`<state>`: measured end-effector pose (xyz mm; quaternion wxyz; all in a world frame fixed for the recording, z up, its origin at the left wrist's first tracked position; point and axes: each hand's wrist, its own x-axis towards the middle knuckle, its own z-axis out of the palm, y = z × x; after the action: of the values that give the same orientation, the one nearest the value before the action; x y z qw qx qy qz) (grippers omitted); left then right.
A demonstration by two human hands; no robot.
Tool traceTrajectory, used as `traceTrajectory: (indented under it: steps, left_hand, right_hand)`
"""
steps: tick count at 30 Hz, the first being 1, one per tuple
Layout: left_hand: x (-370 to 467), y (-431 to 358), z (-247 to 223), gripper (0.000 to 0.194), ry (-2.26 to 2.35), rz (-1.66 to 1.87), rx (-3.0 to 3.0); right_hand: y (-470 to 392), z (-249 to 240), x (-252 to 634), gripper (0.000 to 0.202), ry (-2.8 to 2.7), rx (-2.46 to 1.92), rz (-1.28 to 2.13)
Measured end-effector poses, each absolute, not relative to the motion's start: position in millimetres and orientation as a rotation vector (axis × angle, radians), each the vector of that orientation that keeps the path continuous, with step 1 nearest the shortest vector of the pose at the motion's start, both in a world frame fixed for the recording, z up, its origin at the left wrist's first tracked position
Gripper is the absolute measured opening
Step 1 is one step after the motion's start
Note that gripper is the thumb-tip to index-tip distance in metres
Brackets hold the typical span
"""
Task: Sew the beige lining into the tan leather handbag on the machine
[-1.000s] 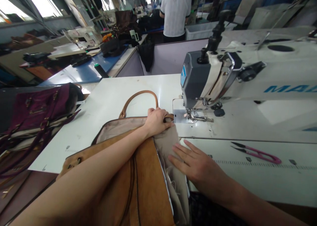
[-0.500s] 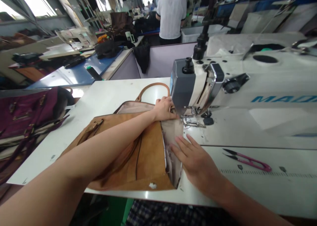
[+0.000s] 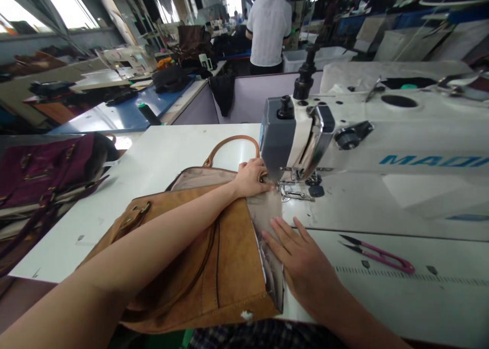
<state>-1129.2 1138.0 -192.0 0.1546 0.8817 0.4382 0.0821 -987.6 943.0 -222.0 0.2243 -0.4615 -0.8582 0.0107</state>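
A tan handbag [image 3: 233,257] lies on its side on the white table, with its pale lining [image 3: 267,206] turned out along the right edge. That lining edge reaches the presser foot [image 3: 294,193] of a sewing machine [image 3: 282,135]. My left hand [image 3: 252,178] is closed on the lining edge just left of the foot, its fingertips partly hidden. Lower down, my right hand [image 3: 301,257] lies flat with fingers stretched, the tips touching the lining. A brown handle [image 3: 233,139] loops out behind the bag.
Pink-handled thread snips [image 3: 382,254] lie on the table to the right, beside a printed ruler scale. At the left sits a maroon bag [image 3: 49,170]. Beyond the table are a thread cone [image 3: 148,113], another sewing machine [image 3: 128,61] and a person in a white shirt [image 3: 269,30].
The handbag's near edge has slid a little toward me, over the table's front edge. Both hands keep about the same places by the machine. The view has shifted slightly.
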Motion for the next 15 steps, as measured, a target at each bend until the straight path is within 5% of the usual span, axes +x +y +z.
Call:
traceTrajectory:
  steps: [15]
  left_hand:
    - [-1130, 1149, -202, 0.034, 1.209, 0.271, 2.540]
  right_hand:
    - [945, -222, -984, 0.067, -2.404, -1.220, 0.161]
